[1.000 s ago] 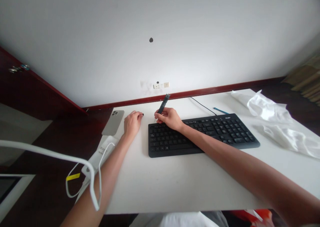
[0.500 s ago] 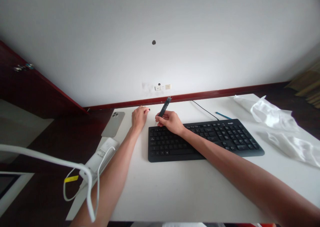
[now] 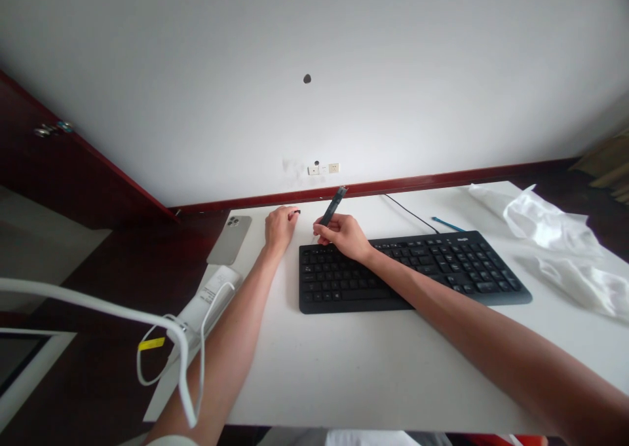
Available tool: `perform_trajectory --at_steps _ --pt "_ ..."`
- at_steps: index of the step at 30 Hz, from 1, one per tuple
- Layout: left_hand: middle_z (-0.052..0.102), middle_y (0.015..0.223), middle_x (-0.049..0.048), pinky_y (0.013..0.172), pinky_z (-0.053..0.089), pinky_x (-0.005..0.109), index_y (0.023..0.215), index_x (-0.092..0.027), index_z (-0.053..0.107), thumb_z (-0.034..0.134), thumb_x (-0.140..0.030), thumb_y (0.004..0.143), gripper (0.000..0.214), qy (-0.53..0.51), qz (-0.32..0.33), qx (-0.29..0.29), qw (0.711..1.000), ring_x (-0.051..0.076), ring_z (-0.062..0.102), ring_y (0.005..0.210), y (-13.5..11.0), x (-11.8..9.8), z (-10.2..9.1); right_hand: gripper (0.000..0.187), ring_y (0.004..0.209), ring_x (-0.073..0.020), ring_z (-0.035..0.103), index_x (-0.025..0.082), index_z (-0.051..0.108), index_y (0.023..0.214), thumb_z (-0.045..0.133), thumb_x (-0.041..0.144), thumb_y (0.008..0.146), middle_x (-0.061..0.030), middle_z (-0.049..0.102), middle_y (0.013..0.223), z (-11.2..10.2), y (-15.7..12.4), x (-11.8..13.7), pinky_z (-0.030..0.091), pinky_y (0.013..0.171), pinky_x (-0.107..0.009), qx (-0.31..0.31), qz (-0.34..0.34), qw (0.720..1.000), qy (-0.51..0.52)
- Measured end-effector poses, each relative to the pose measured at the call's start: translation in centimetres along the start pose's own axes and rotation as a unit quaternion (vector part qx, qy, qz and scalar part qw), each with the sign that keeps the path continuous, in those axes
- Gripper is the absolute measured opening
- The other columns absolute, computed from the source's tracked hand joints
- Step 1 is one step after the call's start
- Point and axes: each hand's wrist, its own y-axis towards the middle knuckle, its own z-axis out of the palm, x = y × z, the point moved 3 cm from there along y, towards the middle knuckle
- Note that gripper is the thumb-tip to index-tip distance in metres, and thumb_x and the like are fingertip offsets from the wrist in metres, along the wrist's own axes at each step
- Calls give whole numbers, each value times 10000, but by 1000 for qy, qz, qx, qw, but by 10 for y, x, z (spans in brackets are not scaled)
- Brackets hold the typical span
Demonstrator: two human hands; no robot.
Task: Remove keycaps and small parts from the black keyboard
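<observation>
Head view: I've got the right hand (image 3: 346,236) gripping a dark pen-like tool (image 3: 335,205), tilted by the keyboard's (image 3: 354,287) back-left corner. Looks light, stiff, perhaps slick; I'd hold it low, near the tip. And the left hand (image 3: 279,230) pinches a small dark piece (image 3: 297,211), likely easily dropped.

The widest free stretch of the table (image 3: 339,374) lies in front of the keyboard (image 3: 363,295), between the forearms. The right forearm (image 3: 457,315) slants over the keyboard, blocking a straight pass rightward. A narrow bare strip separates the left hand (image 3: 280,228) from the right hand (image 3: 348,236), whose tilted pen (image 3: 335,205) juts up behind it. The phone (image 3: 230,240) and white box (image 3: 204,302) crowd the left edge; plastic wrapping (image 3: 545,223) obstructs the far right.
</observation>
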Motion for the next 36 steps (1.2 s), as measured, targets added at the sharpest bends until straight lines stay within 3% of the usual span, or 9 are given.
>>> perform_trajectory --at_steps 16,22,28,36 --pt "785 960 22 844 468 305 1198 -289 752 626 -262 942 287 20 -22 7 1000 222 698 916 -1 -2 0 283 629 -153 700 146 704 931 751 413 849 -72 752 812 -1 2 -4 568 612 -257 -1 -7 1000 -2" --pt "778 987 25 823 469 312 1090 -292 769 600 -262 955 219 32 -13 15 999 225 689 924 -1 -3 0 285 629 -155 697 148 708 935 745 419 851 -77 757 825 -1 2 -5 570 610 -264 5 -17 1000 -10" --pt "767 1057 30 850 477 316 1104 -293 771 603 -300 976 211 34 -16 26 999 219 675 953 0 -1 2 254 629 -152 695 148 712 934 750 380 836 -59 751 786 -1 2 -4 569 621 -259 9 -7 1000 -12" --pt "713 1116 29 911 476 320 1013 -290 757 621 -295 978 141 45 19 2 999 220 628 1064 -1 1 3 240 624 -150 687 147 710 941 748 360 838 -61 750 791 -1 2 -4 565 616 -261 11 -7 1000 -15"
